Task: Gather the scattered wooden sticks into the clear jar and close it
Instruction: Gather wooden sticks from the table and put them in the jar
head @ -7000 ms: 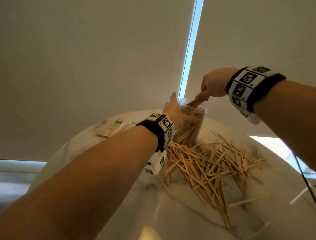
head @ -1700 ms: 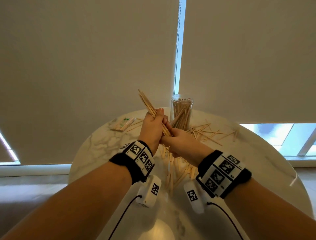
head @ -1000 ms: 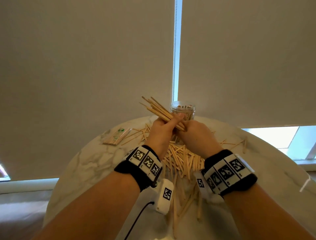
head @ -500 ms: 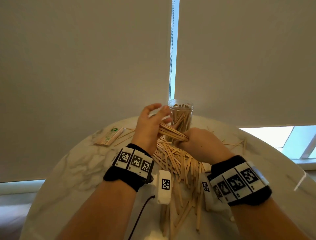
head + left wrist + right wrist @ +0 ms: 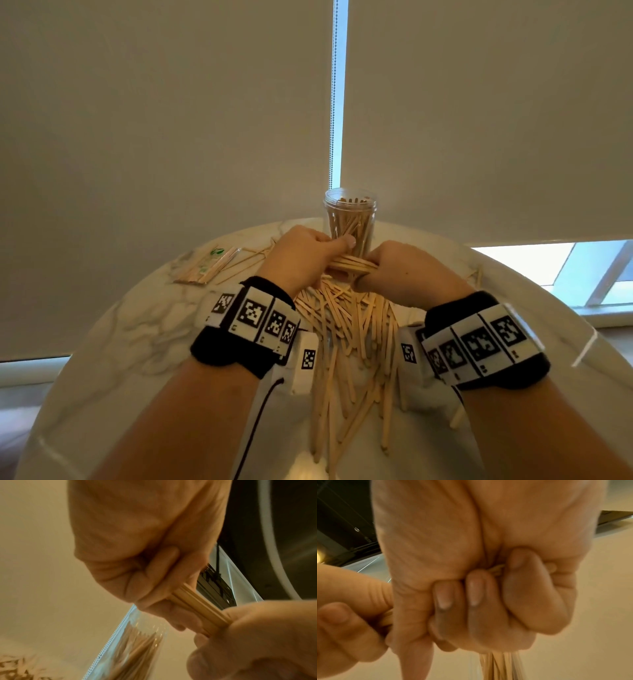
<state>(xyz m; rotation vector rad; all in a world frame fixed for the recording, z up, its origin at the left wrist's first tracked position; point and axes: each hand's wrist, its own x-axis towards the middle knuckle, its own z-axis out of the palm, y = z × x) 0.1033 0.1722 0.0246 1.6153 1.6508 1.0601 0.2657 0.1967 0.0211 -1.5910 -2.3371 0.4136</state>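
Note:
A clear jar (image 5: 350, 219) stands open at the far side of the round marble table (image 5: 113, 342), with wooden sticks upright inside it. Just in front of it, both hands hold one bundle of sticks (image 5: 349, 264) lying nearly level. My left hand (image 5: 305, 257) grips its left end, fingers curled round it, as the left wrist view shows (image 5: 197, 604). My right hand (image 5: 390, 270) is fisted round the right end (image 5: 496, 569). A heap of loose sticks (image 5: 349, 329) lies on the table below the hands. No lid is in view.
A small packet of sticks with a green mark (image 5: 205, 265) lies at the table's far left, with a few stray sticks (image 5: 246, 260) beside it. Another stray stick (image 5: 478, 274) lies at the far right. Roller blinds hang close behind the jar.
The bundle has come down from tilted up-left to nearly level in front of the jar. My left hand, with fingers spread half a second ago, has closed round the bundle's left end.

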